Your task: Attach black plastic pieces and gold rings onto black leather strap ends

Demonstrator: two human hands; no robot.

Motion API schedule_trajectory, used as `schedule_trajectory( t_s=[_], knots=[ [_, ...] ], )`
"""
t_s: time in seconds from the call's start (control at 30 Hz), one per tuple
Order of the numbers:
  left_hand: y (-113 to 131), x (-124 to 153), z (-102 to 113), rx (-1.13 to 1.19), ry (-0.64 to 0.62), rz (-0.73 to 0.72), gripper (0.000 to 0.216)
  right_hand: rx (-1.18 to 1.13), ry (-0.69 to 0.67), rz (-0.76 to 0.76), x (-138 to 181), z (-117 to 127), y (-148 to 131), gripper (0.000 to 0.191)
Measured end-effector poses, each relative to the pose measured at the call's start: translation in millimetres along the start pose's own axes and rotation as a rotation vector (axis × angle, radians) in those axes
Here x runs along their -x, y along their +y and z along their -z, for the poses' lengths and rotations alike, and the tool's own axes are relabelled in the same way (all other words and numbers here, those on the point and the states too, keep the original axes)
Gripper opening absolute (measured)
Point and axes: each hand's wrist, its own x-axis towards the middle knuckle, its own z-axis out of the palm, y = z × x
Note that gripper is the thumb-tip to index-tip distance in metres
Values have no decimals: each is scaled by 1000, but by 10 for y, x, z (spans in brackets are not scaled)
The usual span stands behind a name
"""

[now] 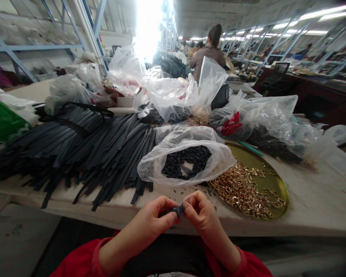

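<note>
My left hand (154, 219) and my right hand (200, 213) meet just in front of the table's near edge, both with fingers closed in a pinch on a small black strap piece (177, 210) held between them. Something small and gold-coloured seems to sit under my right fingertips, too small to name. Directly beyond the hands lies an open clear bag of small black loops (187, 161). To its right stands a round gold tray (272, 184) heaped with several gold metal buckles (242, 190). A big pile of black straps (86, 150) covers the table's left half.
Clear plastic bags (259, 119) with dark parts crowd the back of the wooden table (314, 207). A green bag (1, 121) lies far left. A person in a brown top (209, 52) stands with their back turned further down the hall, among blue metal racks (14, 48).
</note>
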Motion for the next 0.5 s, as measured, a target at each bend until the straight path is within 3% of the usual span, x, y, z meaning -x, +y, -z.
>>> schedule_trajectory(
  t_s=[0.07, 0.23, 0.37, 0.5],
  knots=[
    [-31, -13, -7, 57, 8, 26, 25, -58, -34, 4, 6, -17, 15, 24],
    [-68, -30, -25, 118, 20, 83, 25, -240, -305, -116, 52, -25, -119, 28],
    [-105, -45, -24, 229, 9, 92, 21, -404, -341, -257, 10, 5, -202, 33],
    [-109, -79, 3, 312, -26, 184, 30, -469, -392, -330, -35, 57, -190, 33]
  ],
)
